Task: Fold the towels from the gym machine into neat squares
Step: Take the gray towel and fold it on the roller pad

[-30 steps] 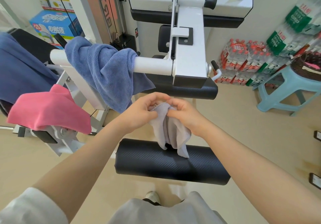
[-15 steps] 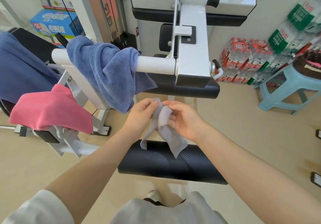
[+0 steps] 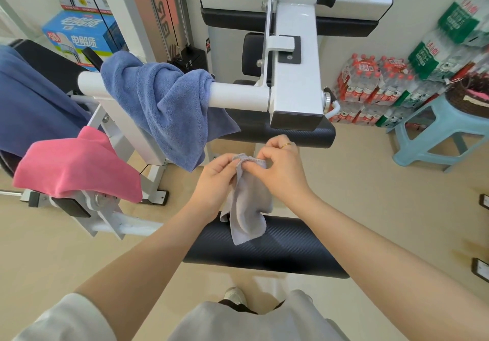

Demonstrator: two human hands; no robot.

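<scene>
Biggest thing here is the white gym machine (image 3: pixel 293 57) filling the top middle, with its white bar (image 3: pixel 238 97) sticking out to the left and a black padded roller (image 3: pixel 285 248) low down right under the hands; a dark blue cloth (image 3: pixel 29 102) hangs off the far left edge of the view, partly cut off, so can't say what it's draped on; a blue towel (image 3: pixel 164 105) is slung over the white bar and bunched up, its ends hanging below; a pink towel (image 3: pixel 74 168) lies over a lower part of the frame on the left, just below the dark blue one; off to the right there's a teal plastic stool (image 3: pixel 444 131) and shrink-wrapped packs of water bottles (image 3: pixel 370 89) stacked by the wall; smallest of the lot is the grey towel (image 3: pixel 248 208), held up between both hands just above the black roller, its lower end hanging in front of the roller; left hand (image 3: pixel 214 179) pinches the top edge with curled fingers; right hand (image 3: pixel 283 168), ring on one finger, pinches that same stitched edge right beside it, fingers curled around the cloth.
</scene>
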